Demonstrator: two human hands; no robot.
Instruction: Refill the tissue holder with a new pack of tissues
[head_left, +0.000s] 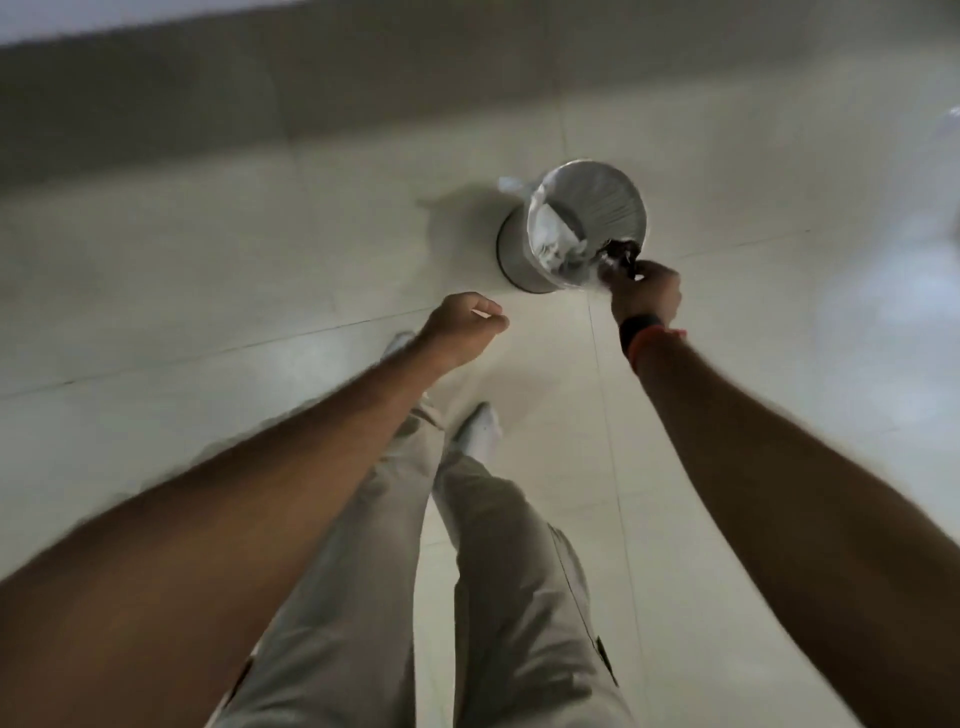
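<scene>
Tissue pack: only what looks like its clear wrapper (613, 265) shows, at the bin (511, 260) rim.

R hand (647, 291) pinches the crinkled film w/ a dark bit, fingers closed tight on it, right over the lined bin's near edge; white crumpled stuff lies inside. L hand (467, 325) hangs beside the bin, fingers curled into a loose fist; a small white sliver by the knuckles, can't tell if held. Frame blurred.

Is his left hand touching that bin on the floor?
Apart. The head view shows the left hand curled loosely with bare floor between it and the waste bin; the right hand is at the bin's rim.
</scene>
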